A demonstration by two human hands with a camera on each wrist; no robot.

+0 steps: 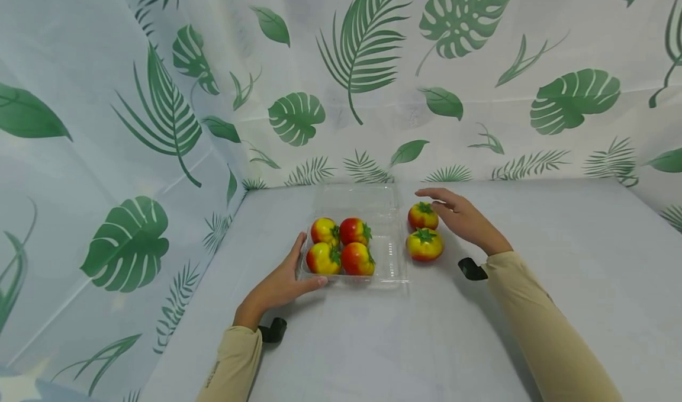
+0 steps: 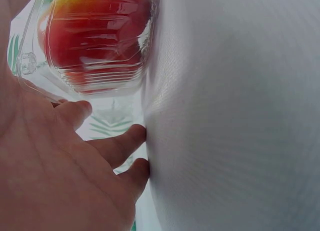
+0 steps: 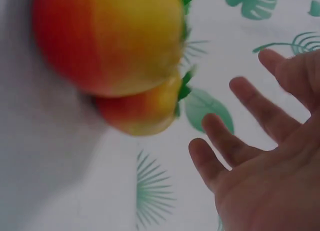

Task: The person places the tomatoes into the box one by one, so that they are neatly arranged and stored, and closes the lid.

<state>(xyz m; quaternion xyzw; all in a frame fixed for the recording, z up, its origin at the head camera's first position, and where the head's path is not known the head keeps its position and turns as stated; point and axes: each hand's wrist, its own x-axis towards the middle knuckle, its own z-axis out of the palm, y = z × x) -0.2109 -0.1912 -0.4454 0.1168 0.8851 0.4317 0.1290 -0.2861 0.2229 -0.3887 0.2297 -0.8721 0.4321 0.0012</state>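
A clear plastic clamshell box (image 1: 391, 254) lies on the table with its lid (image 1: 357, 198) folded back. Several red-and-yellow tomato-like fruits (image 1: 357, 259) with green leafy tops sit in its left part. My left hand (image 1: 282, 280) holds the box at its front left corner, thumb along the front rim and fingers at the left side. To the right of the box stand two more such fruits, a nearer one (image 1: 424, 245) and a farther one (image 1: 422, 216). Over the farther fruit's right side, my right hand (image 1: 460, 217) hovers with fingers extended, holding nothing.
A white cloth-covered table (image 1: 373, 343) carries everything. Behind it and to the left hang white curtains (image 1: 373, 141) printed with green leaves. A black wrist piece (image 1: 274, 331) sits at the left wrist, and another black piece (image 1: 472, 269) at the right.
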